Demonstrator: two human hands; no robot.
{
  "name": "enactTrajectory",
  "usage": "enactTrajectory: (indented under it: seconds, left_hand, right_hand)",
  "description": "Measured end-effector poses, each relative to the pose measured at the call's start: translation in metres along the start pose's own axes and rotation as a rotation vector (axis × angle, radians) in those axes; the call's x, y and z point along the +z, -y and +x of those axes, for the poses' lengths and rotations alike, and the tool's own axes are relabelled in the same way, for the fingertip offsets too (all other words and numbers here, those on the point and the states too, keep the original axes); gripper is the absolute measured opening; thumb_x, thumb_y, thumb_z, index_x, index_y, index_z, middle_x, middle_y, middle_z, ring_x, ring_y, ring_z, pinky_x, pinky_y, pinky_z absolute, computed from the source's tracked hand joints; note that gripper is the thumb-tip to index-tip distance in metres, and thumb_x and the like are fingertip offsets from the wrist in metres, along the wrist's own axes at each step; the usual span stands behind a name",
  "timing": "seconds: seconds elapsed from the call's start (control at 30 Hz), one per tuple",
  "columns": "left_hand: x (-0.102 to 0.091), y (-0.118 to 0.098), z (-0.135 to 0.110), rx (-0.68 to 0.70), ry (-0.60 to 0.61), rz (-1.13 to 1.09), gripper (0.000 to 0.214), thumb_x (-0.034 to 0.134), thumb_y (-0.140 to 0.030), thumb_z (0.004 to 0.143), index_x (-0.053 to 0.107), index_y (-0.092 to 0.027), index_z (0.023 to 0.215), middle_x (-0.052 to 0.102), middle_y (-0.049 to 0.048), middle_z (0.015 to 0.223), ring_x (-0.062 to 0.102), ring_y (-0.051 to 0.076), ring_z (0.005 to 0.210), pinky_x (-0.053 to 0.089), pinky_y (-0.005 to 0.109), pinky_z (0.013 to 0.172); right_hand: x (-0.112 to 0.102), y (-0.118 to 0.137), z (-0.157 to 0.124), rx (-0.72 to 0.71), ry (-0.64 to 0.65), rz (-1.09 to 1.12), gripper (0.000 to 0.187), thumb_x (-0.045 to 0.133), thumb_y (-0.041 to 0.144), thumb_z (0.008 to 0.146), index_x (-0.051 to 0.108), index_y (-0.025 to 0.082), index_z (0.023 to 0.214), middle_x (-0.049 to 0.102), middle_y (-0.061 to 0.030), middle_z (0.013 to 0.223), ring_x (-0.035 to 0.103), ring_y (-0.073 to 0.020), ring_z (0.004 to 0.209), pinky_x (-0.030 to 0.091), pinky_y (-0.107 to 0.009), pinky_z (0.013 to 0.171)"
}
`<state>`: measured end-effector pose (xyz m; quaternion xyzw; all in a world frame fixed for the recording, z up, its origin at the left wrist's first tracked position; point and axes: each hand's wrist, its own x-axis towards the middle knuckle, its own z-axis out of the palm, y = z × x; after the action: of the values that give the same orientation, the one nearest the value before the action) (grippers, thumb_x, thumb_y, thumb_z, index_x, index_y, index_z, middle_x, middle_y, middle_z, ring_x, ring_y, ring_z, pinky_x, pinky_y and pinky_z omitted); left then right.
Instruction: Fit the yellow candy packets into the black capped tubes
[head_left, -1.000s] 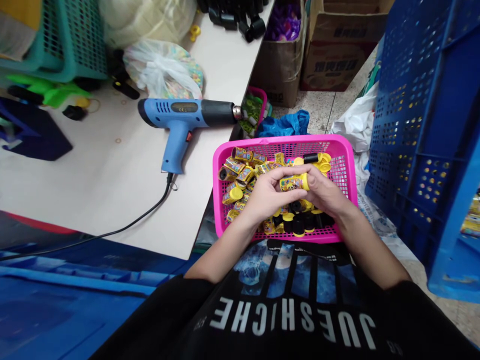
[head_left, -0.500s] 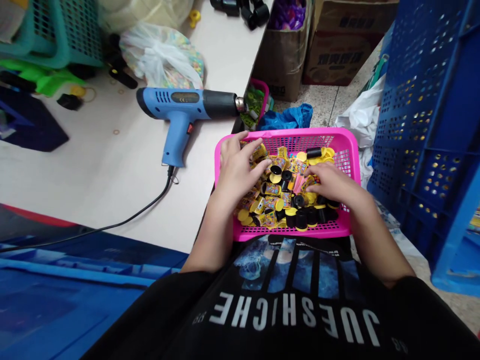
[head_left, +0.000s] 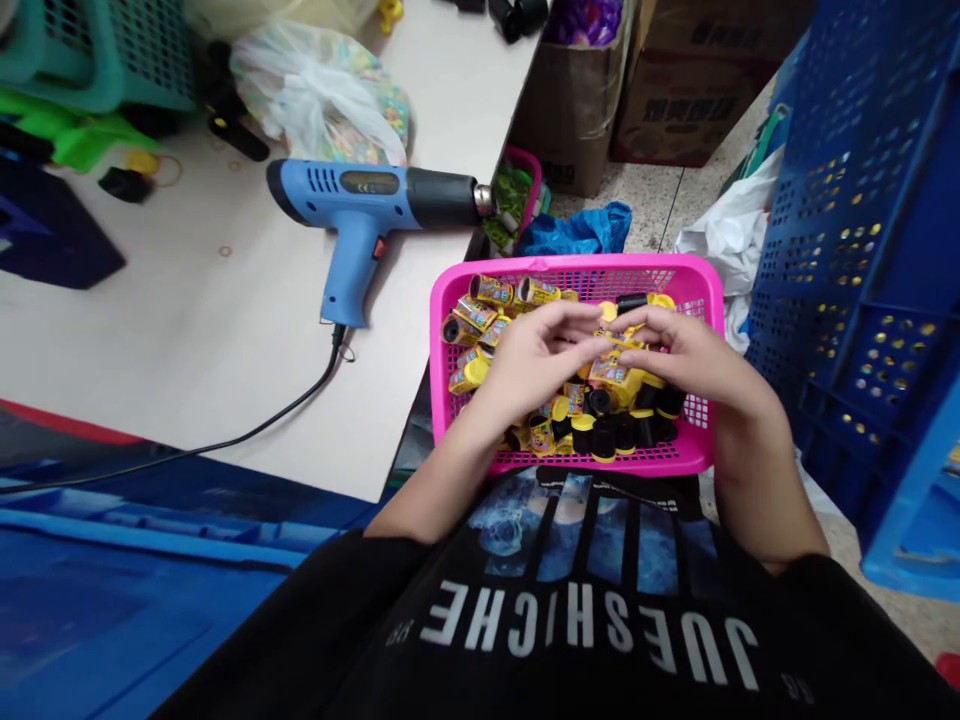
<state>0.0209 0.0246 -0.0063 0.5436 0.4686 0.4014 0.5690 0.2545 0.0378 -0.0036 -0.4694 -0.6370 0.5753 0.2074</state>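
We draw left hand point(head_left: 536, 365) and right hand point(head_left: 694, 355) together above pink basket point(head_left: 441, 340); fingers no longer spread in pile of canisters point(head_left: 480, 310). Fingertips point(head_left: 637, 322) now close, bunched around small yellow canister point(head_left: 619, 345), over pile; pinch too blurred to confirm.

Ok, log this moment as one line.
left hand: over yellow-capped printed canisters | right hand: close to left hand | pink plastic mesh basket

The left hand point(head_left: 532, 365) and right hand point(head_left: 697, 355) hide what lies beneath their fingers point(head_left: 581, 325) in the pink basket point(head_left: 439, 340); the view's top edge cuts off black pieces point(head_left: 517, 15) on the bench point(head_left: 187, 300).
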Motion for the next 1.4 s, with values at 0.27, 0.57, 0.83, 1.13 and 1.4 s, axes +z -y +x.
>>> enactTrajectory:
  seconds: [0.27,0.57,0.83,1.13,1.4]
  left_hand:
    - [0.017,0.002,0.001,-0.194,-0.179,-0.252,0.038,0.086,-0.026,0.072,0.073,-0.017,0.106,0.073,-0.0027,0.072,0.068,0.010,0.065,0.057,0.023,0.070]
    - [0.023,0.001,0.001,-0.102,-0.132,-0.203,0.028,0.085,-0.032,0.077,0.081,-0.020,0.103,0.074,-0.0013,0.073,0.061,0.008,0.054,0.052,0.021,0.055]
    - [0.006,0.005,0.003,-0.034,-0.284,-0.193,0.024,0.087,-0.040,0.077,0.082,-0.020,0.089,0.082,0.0048,0.097,0.073,0.014,0.077,0.059,0.024,0.068]
    - [0.004,0.006,0.004,-0.047,-0.289,-0.252,0.023,0.090,-0.040,0.073,0.082,-0.022,0.086,0.082,0.0050,0.101,0.075,0.016,0.091,0.059,0.028,0.086]
    - [-0.003,0.011,0.002,-0.155,-0.250,-0.302,0.027,0.089,-0.042,0.073,0.083,-0.022,0.090,0.083,0.0052,0.101,0.073,0.013,0.082,0.058,0.024,0.077]
  right_hand:
    - [0.022,0.005,0.001,0.032,-0.263,0.377,0.040,0.066,0.058,0.093,0.062,0.026,0.116,0.067,0.0010,0.088,0.065,-0.0145,0.079,0.051,-0.027,0.071]
    - [0.004,0.014,-0.012,-0.079,-0.333,-0.064,0.029,0.059,0.044,0.100,0.064,0.026,0.121,0.067,0.0006,0.080,0.063,-0.0169,0.073,0.050,-0.031,0.072]
    - [0.022,-0.020,-0.049,0.157,0.013,-1.223,0.036,0.052,0.013,0.091,0.073,0.014,0.120,0.064,-0.0184,0.136,0.052,-0.0380,0.125,0.025,-0.058,0.116]
    - [0.021,0.000,-0.024,0.400,0.161,-1.281,0.040,0.044,0.009,0.093,0.066,0.008,0.126,0.067,-0.0240,0.116,0.063,-0.0376,0.112,0.040,-0.047,0.097]
    - [-0.004,0.013,-0.024,0.016,-0.368,-0.414,0.026,0.065,0.039,0.090,0.067,0.020,0.109,0.068,-0.0097,0.106,0.066,-0.0248,0.095,0.053,-0.039,0.087]
